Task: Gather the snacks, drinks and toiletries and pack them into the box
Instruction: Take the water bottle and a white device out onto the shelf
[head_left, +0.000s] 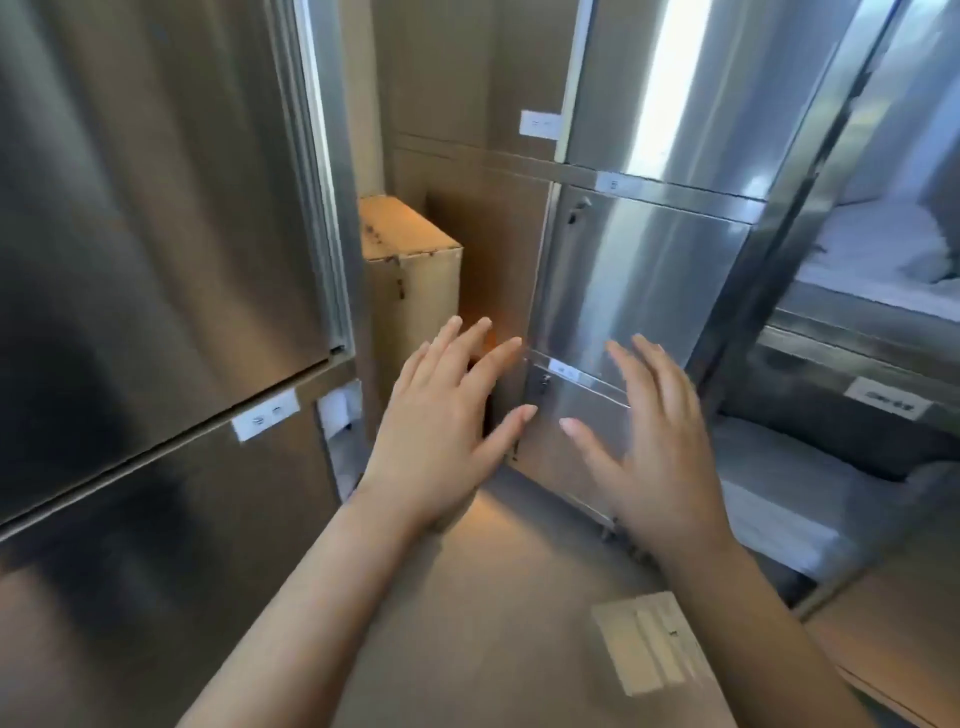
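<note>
A tall brown cardboard box (410, 270) stands upright at the back of a narrow gap between steel lockers. Both my hands reach forward in front of me with fingers spread and straight. My left hand (447, 421) hovers below and in front of the box, not touching it. My right hand (649, 441) is held out in front of the lower steel locker doors. Neither hand holds anything. No snacks, drinks or toiletries are visible.
Steel locker doors (156, 234) wall the left side, and more lockers (623, 291) with white labels stand ahead on the right. Bunk beds with white bedding (883, 249) lie at far right. A pale paper sheet (654, 644) lies on the brown floor.
</note>
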